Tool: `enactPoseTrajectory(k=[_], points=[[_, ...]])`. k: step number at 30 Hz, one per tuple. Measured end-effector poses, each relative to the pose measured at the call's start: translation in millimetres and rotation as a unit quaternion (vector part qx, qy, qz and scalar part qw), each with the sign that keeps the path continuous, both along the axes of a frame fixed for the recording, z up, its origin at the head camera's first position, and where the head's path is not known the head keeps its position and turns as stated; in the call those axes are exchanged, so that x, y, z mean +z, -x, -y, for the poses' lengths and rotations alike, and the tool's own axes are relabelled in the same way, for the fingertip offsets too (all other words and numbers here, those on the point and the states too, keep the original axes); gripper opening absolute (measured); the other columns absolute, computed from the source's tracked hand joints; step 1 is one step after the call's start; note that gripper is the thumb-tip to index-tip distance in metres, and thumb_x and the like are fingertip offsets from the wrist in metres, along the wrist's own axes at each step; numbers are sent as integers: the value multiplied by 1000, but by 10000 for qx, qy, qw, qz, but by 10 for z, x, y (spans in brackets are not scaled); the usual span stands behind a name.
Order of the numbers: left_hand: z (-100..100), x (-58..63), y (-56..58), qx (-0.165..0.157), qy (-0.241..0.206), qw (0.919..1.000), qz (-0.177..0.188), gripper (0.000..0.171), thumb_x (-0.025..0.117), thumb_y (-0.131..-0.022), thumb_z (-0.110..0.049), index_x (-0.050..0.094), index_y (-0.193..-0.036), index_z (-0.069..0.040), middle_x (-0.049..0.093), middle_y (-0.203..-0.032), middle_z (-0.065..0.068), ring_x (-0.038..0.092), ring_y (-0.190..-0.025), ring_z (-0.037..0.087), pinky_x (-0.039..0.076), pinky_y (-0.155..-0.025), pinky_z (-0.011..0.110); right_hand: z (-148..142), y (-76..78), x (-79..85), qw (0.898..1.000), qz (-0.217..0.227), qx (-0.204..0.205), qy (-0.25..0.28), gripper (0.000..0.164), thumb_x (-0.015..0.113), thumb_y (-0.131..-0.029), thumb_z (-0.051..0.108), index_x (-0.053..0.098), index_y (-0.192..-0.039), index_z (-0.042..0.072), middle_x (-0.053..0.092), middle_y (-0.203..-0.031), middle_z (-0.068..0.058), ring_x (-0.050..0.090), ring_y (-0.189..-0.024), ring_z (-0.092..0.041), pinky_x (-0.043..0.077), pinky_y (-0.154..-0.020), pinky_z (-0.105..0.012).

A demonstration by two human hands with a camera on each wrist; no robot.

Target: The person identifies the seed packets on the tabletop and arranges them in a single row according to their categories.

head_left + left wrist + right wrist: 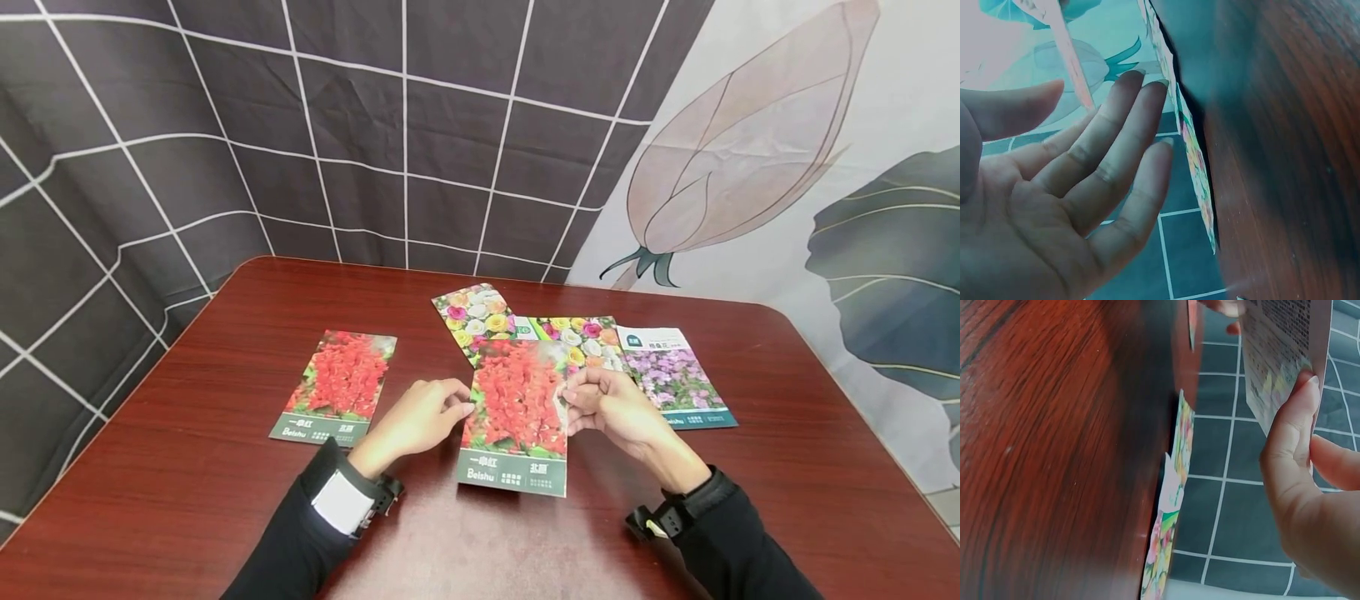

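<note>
A seed packet with red flowers and a green lower band (517, 408) is held up over the table, with a shadow below it. My right hand (615, 412) pinches its right edge; in the right wrist view the thumb and fingers of that hand (1304, 469) grip the printed back of the packet (1279, 331). At the opposite edge is my left hand (420, 417). Seen from the left wrist, the left hand (1085, 175) has its fingers relaxed and its thumb apart, the packet's edge (1072, 59) close by the fingertips.
A matching red-flower packet (337, 379) lies on the brown table (187, 475) at left. Behind the held packet, two multicoloured flower packets, one angled (472, 312) and one straighter (588, 333), overlap near a purple-flower packet (675, 375). A dark grid-patterned cloth (337, 125) hangs behind.
</note>
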State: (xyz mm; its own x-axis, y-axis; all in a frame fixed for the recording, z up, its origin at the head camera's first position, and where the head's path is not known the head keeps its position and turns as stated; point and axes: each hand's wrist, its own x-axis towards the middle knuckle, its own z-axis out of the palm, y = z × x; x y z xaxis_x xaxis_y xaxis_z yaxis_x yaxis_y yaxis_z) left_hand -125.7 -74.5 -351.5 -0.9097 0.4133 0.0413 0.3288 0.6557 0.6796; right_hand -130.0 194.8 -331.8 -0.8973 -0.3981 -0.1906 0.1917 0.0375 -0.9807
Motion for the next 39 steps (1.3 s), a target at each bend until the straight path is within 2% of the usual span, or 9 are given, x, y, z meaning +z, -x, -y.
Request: enactPoseTrajectory(k=[7, 14, 17, 22, 26, 30, 34, 37, 39], points=[[24, 4, 28, 468, -309, 9984, 117, 16, 62, -93, -11, 66, -105, -2, 63, -69, -2, 55, -61, 9, 44, -62, 28, 96, 23, -47, 9995, -29, -296, 92, 6, 44, -96, -5, 50, -96, -5, 60, -76, -5, 64, -65, -13, 55, -63, -28], [89, -13, 89, 898, -647, 9937, -178, 18, 64, -89, -6, 66, -105, 2, 67, -71, 2, 65, -69, 17, 49, -68, 34, 185, 55, -81, 9991, -75, -252, 339, 10, 41, -95, -9, 49, -100, -10, 56, -80, -6, 65, -66, -15, 56, -68, -30], [132, -25, 121, 992, -859, 9913, -119, 20, 62, -87, -1, 65, -106, 4, 67, -71, 5, 66, -69, 20, 49, -69, 35, 231, 66, -87, 9991, -57, -219, 367, 14, 41, -95, -9, 48, -106, -15, 56, -81, -6, 65, -68, -15, 56, -71, -31], [214, -40, 180, 1201, -1148, 9861, 77, 20, 60, -86, 3, 63, -105, 7, 67, -73, 10, 61, -64, 17, 47, -64, 30, 320, 77, -103, 9992, -35, -273, 297, 32, 41, -96, -8, 39, -124, -23, 62, -91, -7, 66, -80, -14, 55, -80, -33], [276, -42, 220, 1429, -1075, 9838, 147, 20, 62, -87, 1, 63, -105, 7, 66, -71, 9, 57, -61, 13, 44, -58, 27, 401, 94, -126, 9992, -149, -275, 242, 40, 40, -95, -9, 33, -132, -23, 62, -109, -22, 65, -91, -14, 52, -88, -35], [327, -46, 249, 1643, -832, 9826, 230, 20, 62, -88, -1, 63, -106, 7, 66, -70, 8, 57, -59, 15, 42, -56, 27, 495, 114, -149, 9994, -186, -216, 188, 44, 41, -95, -8, 30, -135, -22, 47, -130, -37, 62, -103, -17, 48, -95, -35], [370, -52, 262, 1822, -510, 9817, 200, 21, 61, -88, -1, 63, -107, 8, 67, -75, 11, 59, -65, 20, 44, -62, 31, 589, 130, -185, 9998, -101, -124, 123, 47, 43, -94, -7, 29, -137, -21, 38, -138, -38, 58, -108, -16, 45, -98, -32], [395, -49, 263, 1931, -319, 9805, 157, 21, 59, -88, 0, 64, -107, 8, 69, -81, 14, 62, -74, 25, 47, -70, 37, 655, 136, -214, 9998, -185, -92, -70, 44, 47, -94, -5, 34, -134, -19, 42, -135, -35, 57, -107, -14, 45, -96, -28], [408, -46, 262, 1961, -220, 9802, 151, 22, 58, -87, 1, 65, -106, 8, 70, -85, 16, 65, -79, 28, 49, -75, 42, 692, 138, -235, 9991, -313, -76, -286, 41, 48, -94, -4, 38, -130, -18, 46, -132, -33, 58, -111, -20, 46, -94, -27]])
